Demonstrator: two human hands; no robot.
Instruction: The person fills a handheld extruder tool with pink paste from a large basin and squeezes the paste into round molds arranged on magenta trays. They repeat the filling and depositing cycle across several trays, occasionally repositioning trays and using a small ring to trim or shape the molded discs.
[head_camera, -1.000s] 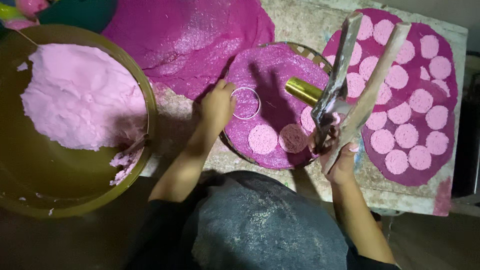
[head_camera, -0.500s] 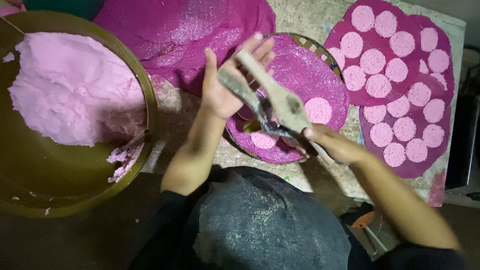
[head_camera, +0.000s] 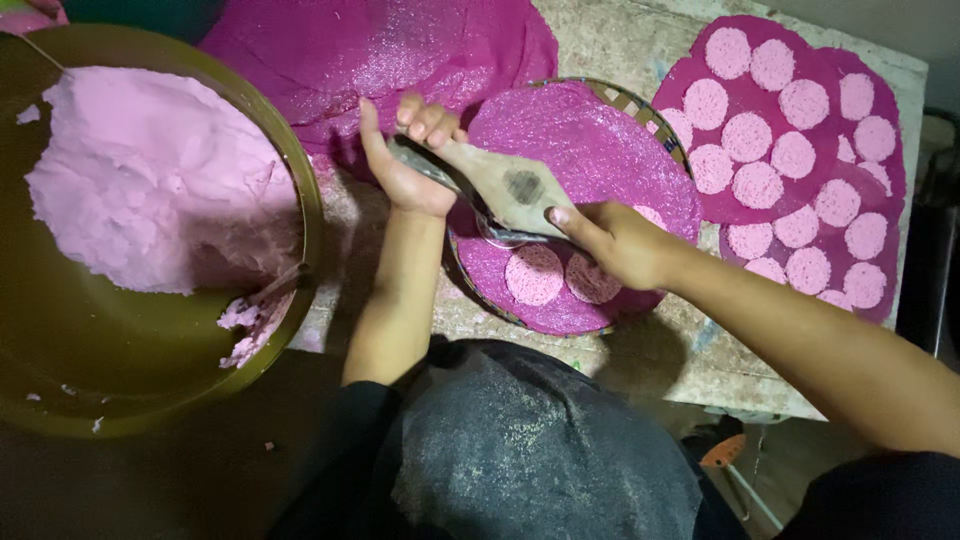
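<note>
My left hand (head_camera: 408, 165) grips the handle end of a wooden press (head_camera: 512, 186), fingers curled over it. At the other end my right hand (head_camera: 618, 240) holds the same press, which lies roughly level over a round woven tray (head_camera: 640, 103) covered with a magenta cloth (head_camera: 590, 140). A metal cylinder (head_camera: 500, 237) shows under the press, just above the cloth. Two pale pink round discs (head_camera: 535, 275) lie side by side on the cloth near my right hand; a third is partly hidden behind that hand.
A large brass bowl (head_camera: 120, 370) at the left holds a big mound of pink dough (head_camera: 150, 180). Another magenta cloth (head_camera: 380, 50) lies at the back. At the right, magenta cloths (head_camera: 690, 100) carry several pink discs on a stone slab (head_camera: 620, 40).
The press was upright at the right a second ago. It swung left and down and now lies low over the tray, with both hands on its ends.
</note>
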